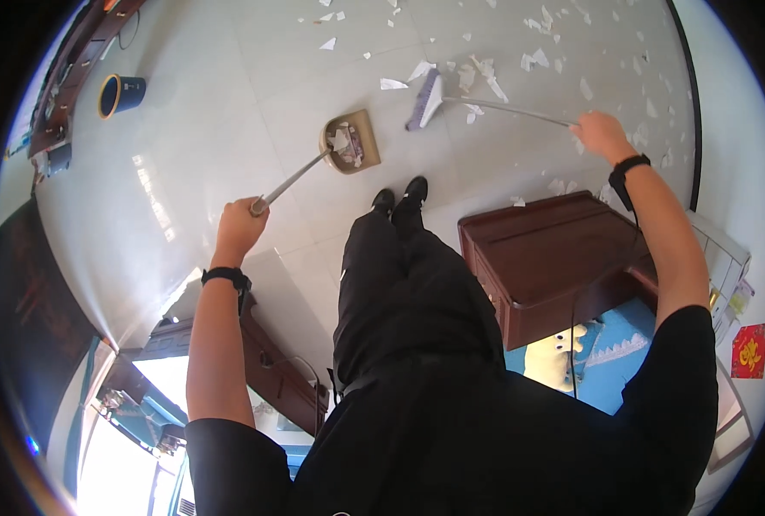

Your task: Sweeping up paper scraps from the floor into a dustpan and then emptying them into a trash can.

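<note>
My left hand is wrapped round the top of a long-handled dustpan. The tan pan rests on the floor ahead of my feet, its broad open side turned to the right. Paper scraps lie inside it. Out to the right, my right hand grips the thin grey handle of a broom. Its white head with purple bristles stands on the floor to the right of the dustpan, apart from it. Torn white paper pieces lie beside and beyond the bristles.
More scraps are strewn over the pale tile floor, mostly far right along the wall. A dark blue bin with a yellow rim stands at far left. Close on my right is a dark red wooden cabinet; dark furniture stands near left.
</note>
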Demonstrator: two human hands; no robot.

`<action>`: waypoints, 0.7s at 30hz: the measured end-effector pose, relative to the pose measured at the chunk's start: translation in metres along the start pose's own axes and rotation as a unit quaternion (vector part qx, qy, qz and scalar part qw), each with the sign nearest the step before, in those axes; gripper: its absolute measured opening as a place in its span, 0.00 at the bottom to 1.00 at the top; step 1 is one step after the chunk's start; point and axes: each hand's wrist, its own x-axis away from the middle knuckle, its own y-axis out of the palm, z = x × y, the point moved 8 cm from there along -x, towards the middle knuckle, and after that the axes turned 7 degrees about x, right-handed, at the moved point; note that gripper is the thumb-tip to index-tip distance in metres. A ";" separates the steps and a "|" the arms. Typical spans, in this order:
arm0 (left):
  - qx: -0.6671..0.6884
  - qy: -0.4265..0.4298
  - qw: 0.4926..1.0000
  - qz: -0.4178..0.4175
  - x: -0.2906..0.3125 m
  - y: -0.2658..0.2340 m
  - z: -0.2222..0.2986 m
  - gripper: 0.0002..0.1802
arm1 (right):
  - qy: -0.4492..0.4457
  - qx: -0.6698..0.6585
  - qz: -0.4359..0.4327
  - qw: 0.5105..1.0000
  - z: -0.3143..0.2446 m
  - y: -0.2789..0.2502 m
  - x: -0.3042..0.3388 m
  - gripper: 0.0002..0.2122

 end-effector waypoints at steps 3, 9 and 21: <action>0.016 -0.007 1.000 0.019 0.005 -0.010 -0.016 0.10 | -0.035 -0.051 0.090 0.994 -0.022 -0.039 0.007 0.20; 0.023 -0.024 0.999 -0.015 0.001 -0.023 -0.030 0.08 | -0.037 -0.133 0.005 0.990 -0.103 -0.059 -0.051 0.21; 0.170 -0.166 0.968 0.079 0.020 -0.074 -0.083 0.07 | 0.008 -0.118 -0.113 0.986 -0.128 -0.055 -0.121 0.20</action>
